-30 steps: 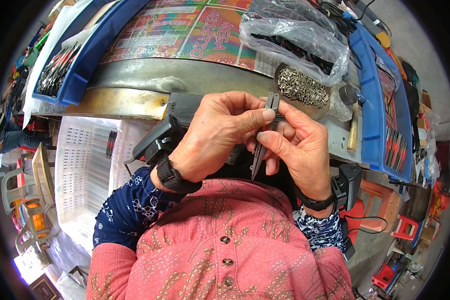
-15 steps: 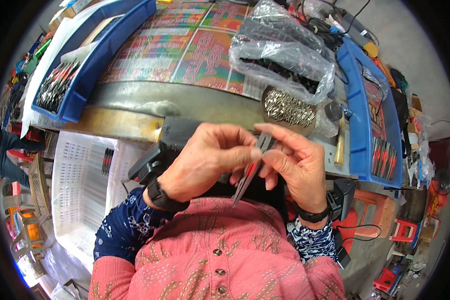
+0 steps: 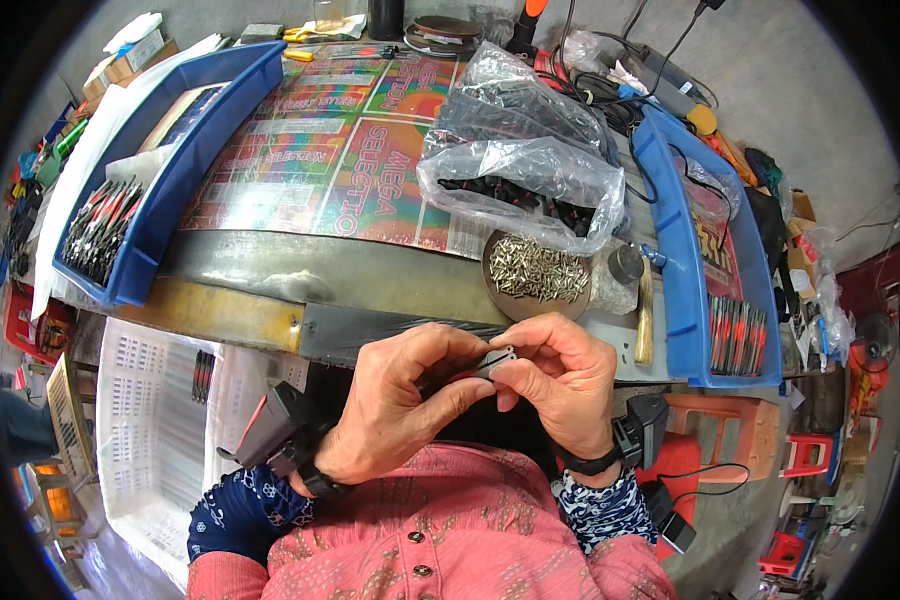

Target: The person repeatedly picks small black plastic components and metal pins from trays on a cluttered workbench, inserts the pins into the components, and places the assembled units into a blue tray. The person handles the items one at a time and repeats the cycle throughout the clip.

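Observation:
Just in front of the table edge, my two hands meet over a slim grey-and-black metal piece (image 3: 497,357); its exact kind is hard to make out. My left hand (image 3: 395,405) is closed on one end, thumb and fingers pinched. At the other end, my right hand (image 3: 567,375) grips it between thumb and forefinger. The fingers cover most of the piece. Beyond my hands, a round dish (image 3: 500,303) is heaped with small silvery metal pins (image 3: 538,268). A clear plastic bag (image 3: 530,165) with black parts inside lies behind it.
Blue bins stand left (image 3: 175,205) and right (image 3: 682,350), holding slim black-and-red pieces (image 3: 738,335). A hammer (image 3: 645,325) lies beside the right bin. Below the table edge, left, is a white crate (image 3: 150,430). An orange stool (image 3: 745,425) stands at the right. Cables run behind the bag.
The view has shifted, so more of the far table shows. The held piece, earlier pointing down toward my body with red showing, is now turned and mostly hidden by my fingers.

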`<state>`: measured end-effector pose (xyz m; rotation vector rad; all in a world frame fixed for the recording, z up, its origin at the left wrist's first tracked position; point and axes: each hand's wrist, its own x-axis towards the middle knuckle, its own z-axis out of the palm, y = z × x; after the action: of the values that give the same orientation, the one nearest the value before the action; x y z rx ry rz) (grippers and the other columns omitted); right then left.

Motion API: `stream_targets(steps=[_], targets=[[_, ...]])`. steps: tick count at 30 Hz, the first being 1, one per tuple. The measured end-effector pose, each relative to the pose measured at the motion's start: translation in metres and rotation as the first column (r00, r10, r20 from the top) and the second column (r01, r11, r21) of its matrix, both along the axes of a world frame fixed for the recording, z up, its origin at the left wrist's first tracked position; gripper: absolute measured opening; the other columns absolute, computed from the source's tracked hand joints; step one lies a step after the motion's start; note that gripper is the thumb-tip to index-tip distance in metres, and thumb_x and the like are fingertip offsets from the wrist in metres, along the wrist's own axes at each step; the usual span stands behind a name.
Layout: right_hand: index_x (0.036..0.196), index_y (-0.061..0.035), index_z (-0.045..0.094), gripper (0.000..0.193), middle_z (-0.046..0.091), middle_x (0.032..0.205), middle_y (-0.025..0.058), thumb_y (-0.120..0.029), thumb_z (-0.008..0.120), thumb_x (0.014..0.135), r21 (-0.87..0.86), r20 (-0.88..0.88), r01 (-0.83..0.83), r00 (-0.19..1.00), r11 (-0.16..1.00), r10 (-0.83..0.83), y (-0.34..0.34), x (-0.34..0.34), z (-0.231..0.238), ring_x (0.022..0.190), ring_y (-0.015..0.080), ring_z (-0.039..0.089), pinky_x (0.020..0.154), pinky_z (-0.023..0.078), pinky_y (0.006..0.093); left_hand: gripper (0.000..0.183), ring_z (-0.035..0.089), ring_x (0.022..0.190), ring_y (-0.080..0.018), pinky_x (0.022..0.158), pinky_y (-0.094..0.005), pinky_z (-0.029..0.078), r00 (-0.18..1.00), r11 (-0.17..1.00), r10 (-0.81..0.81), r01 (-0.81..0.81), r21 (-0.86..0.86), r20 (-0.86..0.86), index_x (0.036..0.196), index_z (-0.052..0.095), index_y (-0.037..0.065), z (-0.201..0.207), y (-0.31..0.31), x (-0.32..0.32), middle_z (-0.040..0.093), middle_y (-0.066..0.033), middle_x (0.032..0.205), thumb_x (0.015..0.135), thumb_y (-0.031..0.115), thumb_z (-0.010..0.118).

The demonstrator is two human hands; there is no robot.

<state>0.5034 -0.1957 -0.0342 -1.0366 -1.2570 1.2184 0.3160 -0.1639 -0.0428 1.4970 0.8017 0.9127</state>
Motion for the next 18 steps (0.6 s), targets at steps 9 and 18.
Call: stream_targets(steps=[9, 18], targets=[[0.099, 0.0012, 0.068, 0.012, 0.064, 0.079, 0.0015, -0.004, 0.070, 0.089, 0.000, 0.277, -0.016, 0.961, 1.000, 0.015, 0.021, 0.016, 0.019, 0.065, 0.0054, 0.060, 0.057, 0.049, 0.0204, 0.021, 0.060, 0.064, -0.0133, 0.060, -0.0256, 0.048, 0.981, 0.921, 0.109, -0.038, 0.388, -0.162, 0.101, 0.066, -0.001, 0.000, 0.010, -0.005, 0.064, -0.0084, 0.079, 0.081, 0.000, 0.075], [0.086, 0.0005, 0.068, 0.011, 0.063, 0.077, 0.0130, -0.011, 0.067, 0.084, 0.529, 0.821, 0.006, 0.253, 0.849, -0.513, 0.114, 0.072, 0.027, 0.069, 0.0319, 0.061, 0.064, 0.046, 0.0388, 0.022, 0.063, 0.065, -0.0282, 0.056, -0.0349, 0.049, 0.971, 0.899, 0.114, -0.011, 0.438, -0.209, 0.098, 0.064, 0.000, 0.000, 0.023, -0.014, 0.062, -0.0127, 0.078, 0.079, 0.000, 0.074]])
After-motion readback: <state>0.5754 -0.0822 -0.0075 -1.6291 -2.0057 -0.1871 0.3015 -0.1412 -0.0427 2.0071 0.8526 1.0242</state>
